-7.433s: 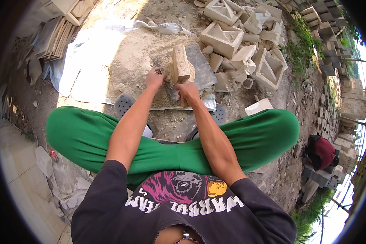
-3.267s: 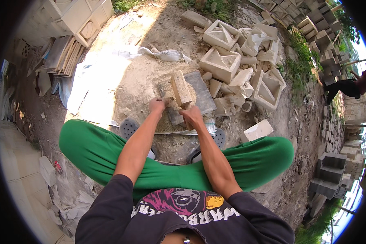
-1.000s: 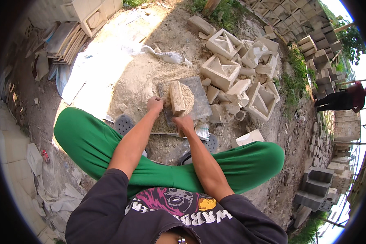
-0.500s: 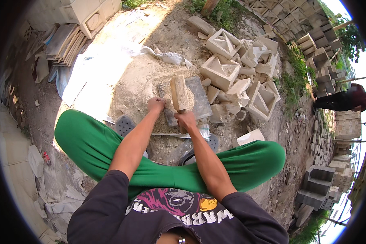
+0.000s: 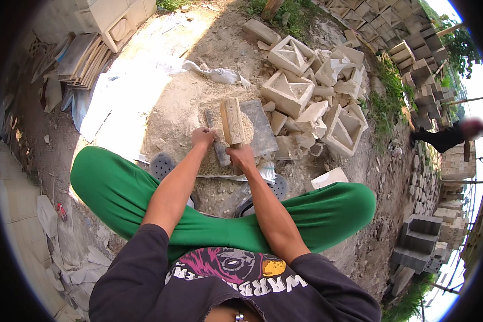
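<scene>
My right hand (image 5: 242, 156) is wrapped round the handle of a wooden mallet. The blocky head of the mallet (image 5: 231, 119) points away from me and hides part of the dark flat slab (image 5: 263, 131) beneath. Crushed pale rubble (image 5: 246, 122) is spread over the slab and around it. My left hand (image 5: 203, 137) is closed beside the slab's left edge, left of the mallet. Its fingers are bunched together, and what they pinch, if anything, is too small to make out.
Broken pale blocks (image 5: 311, 107) are heaped right of the slab, with a white bag (image 5: 222, 75) beyond it. A loose pale chunk (image 5: 329, 178) lies by my right knee. Boards (image 5: 86, 61) lean at the far left. Another person (image 5: 445, 137) is at the far right, beside grey blocks (image 5: 419, 241).
The whole view has shifted slightly left. The mallet and both hands have hardly moved relative to the slab. At the far right the other person has changed posture a little.
</scene>
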